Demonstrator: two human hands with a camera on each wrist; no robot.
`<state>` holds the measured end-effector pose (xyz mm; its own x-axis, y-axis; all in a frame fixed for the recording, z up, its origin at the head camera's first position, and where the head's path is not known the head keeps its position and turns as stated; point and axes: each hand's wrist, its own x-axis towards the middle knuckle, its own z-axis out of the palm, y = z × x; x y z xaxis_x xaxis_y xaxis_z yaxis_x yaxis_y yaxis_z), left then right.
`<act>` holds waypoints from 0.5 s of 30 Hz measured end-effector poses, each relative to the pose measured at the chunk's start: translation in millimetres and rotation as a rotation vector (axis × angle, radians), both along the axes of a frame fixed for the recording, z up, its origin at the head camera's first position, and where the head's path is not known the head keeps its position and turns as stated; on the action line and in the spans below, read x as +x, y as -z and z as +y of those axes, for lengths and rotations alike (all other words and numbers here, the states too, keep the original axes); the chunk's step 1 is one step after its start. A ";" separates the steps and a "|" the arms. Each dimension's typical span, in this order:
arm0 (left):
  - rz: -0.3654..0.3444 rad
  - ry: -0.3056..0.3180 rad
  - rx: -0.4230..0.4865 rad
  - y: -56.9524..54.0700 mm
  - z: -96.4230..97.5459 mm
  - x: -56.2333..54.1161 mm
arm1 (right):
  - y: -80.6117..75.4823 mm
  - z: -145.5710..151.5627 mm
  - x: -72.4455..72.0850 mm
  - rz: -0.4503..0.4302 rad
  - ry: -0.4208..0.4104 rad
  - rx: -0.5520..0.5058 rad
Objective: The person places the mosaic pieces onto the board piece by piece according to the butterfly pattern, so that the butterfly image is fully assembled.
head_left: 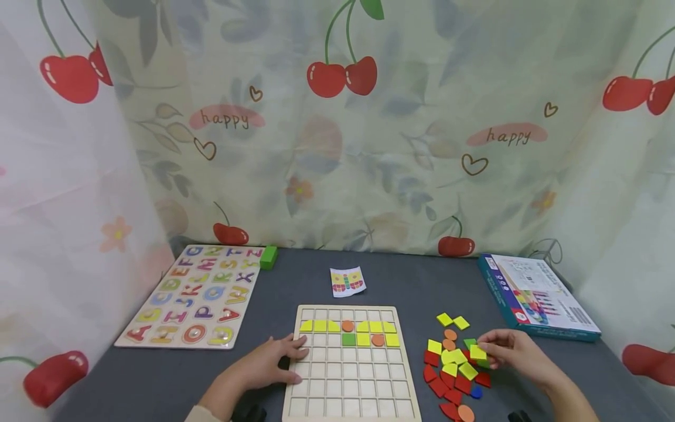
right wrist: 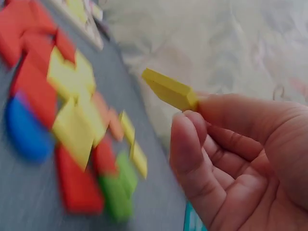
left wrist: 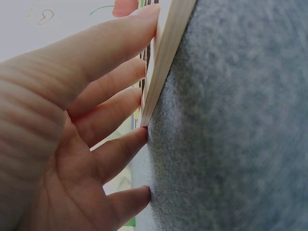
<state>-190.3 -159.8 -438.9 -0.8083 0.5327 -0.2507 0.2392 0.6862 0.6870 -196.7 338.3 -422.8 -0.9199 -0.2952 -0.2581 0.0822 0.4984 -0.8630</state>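
Observation:
My right hand (head_left: 519, 356) pinches a yellow square tile (head_left: 477, 352) between thumb and fingertips, over the right side of a loose tile pile. The right wrist view shows that tile (right wrist: 168, 90) raised, nearly edge-on. My left hand (head_left: 266, 364) rests its fingertips along the left edge of a wooden grid board (head_left: 334, 388), fingers extended; the left wrist view shows them against the board's side (left wrist: 168, 62). Several yellow tiles (head_left: 320, 326), orange discs (head_left: 377, 340) and one green square (head_left: 348, 339) fill cells in the board's two upper filled rows.
Right of the board, the pile mixes red tiles (head_left: 438, 387), yellow ones (head_left: 467, 371), orange discs (head_left: 466, 413) and a blue piece (head_left: 477, 392). A patterned card (head_left: 348, 282) lies behind the board. An alphabet board (head_left: 184, 319), green block (head_left: 268, 257) and flat box (head_left: 548, 296) flank the workspace.

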 end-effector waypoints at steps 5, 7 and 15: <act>0.004 0.001 0.004 2.9 -1.9 0.8 | -10.4 -31.9 -14.0 0.056 -0.130 -0.066; 0.005 0.002 0.009 3.3 -2.0 1.2 | -11.8 -47.9 -19.8 0.070 -0.144 -0.084; 0.008 0.001 0.010 1.2 -0.2 0.4 | -5.8 -116.7 -40.2 0.143 -0.189 -0.095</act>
